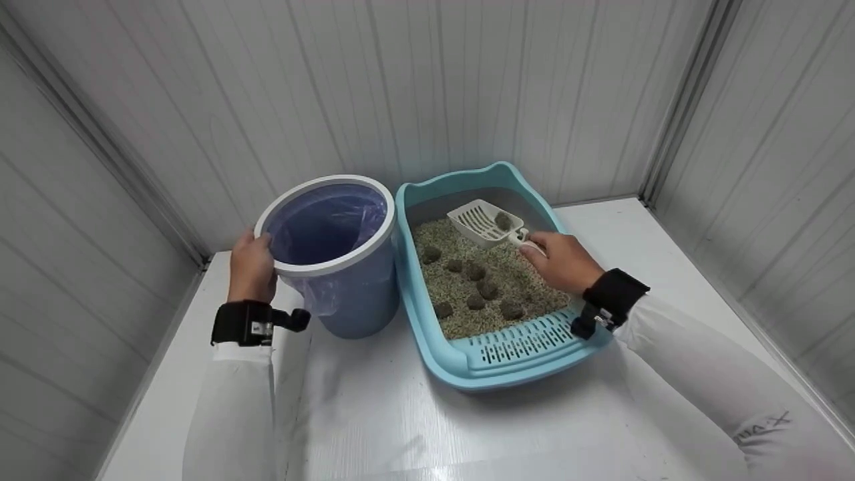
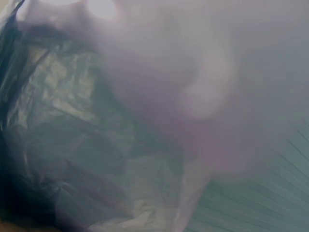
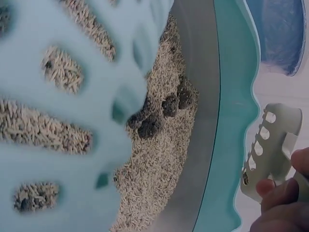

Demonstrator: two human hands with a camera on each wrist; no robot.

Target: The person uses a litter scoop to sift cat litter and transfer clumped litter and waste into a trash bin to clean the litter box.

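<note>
The right hand [image 1: 564, 260] pinches the white scoop [image 1: 486, 222] by its handle, one clump [image 1: 503, 220] riding above the litter box [image 1: 427, 337], while the left hand [image 1: 252, 266] curls round the bin [image 1: 334, 254] rim.

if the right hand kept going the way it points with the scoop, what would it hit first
Probably the far wall of the litter box. The right hand holds the scoop, carrying one clump, aimed up-left over the litter; depth is unclear.

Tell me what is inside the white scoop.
One dark clump lies in the slotted white scoop, which the right hand holds over the litter in the blue tray. Whether loose litter lies under the clump cannot be seen.
</note>
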